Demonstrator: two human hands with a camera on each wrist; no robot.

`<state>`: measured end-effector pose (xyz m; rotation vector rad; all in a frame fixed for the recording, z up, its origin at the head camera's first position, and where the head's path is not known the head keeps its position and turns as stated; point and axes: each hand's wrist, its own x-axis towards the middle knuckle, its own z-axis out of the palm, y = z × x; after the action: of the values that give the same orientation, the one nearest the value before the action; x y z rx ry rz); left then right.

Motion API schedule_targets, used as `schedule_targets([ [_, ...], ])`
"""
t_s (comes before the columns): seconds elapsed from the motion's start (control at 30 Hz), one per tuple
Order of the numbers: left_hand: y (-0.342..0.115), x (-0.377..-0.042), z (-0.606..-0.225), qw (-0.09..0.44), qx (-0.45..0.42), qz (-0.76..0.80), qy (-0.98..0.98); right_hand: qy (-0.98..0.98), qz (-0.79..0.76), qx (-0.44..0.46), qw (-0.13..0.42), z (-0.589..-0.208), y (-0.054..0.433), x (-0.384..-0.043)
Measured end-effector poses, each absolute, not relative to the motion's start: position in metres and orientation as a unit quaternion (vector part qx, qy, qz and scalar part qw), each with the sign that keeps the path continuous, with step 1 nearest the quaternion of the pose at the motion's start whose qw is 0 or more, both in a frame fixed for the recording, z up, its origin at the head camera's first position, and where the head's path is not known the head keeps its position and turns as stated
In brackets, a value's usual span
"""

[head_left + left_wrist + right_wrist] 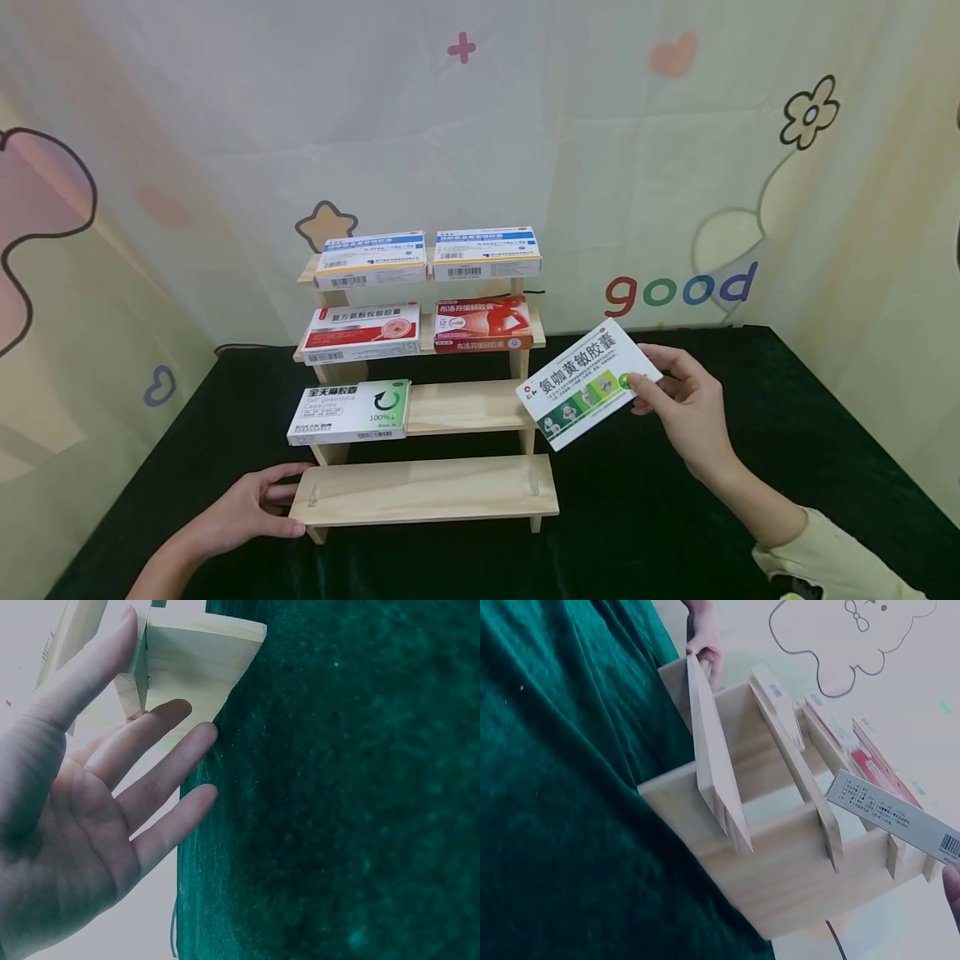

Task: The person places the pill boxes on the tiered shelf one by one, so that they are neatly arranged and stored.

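Note:
My right hand (686, 408) pinches a white-and-green medicine box (588, 383) by its right end, thumb on the printed face. The box is tilted, in front of the right side of a wooden stepped rack (427, 492). In the right wrist view, the box's narrow printed side (892, 814) shows near the rack's steps. My left hand (251, 508) holds the left end of the lowest step, thumb at its front edge and fingers towards the back. In the left wrist view, several fingers (169, 776) extend past the rack's wood (199, 660).
A white-and-green box (348, 412) lies on the second step's left. Above it are a white-and-red box (363, 333) and a red box (483, 325). Two white-and-blue boxes (371, 260) lie on top. Dark green cloth (637, 517) covers the table; a printed curtain (487, 133) hangs behind.

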<state>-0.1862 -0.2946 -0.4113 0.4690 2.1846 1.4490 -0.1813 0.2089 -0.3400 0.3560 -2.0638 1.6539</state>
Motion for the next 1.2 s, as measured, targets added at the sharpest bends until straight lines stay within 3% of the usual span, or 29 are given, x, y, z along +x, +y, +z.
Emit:
schedule_targets([
  [1.2,-0.294,-0.186,-0.411,0.234,0.162,0.521,0.805,-0.691,0.715,0.003,0.101,-0.373,0.127,-0.178],
])
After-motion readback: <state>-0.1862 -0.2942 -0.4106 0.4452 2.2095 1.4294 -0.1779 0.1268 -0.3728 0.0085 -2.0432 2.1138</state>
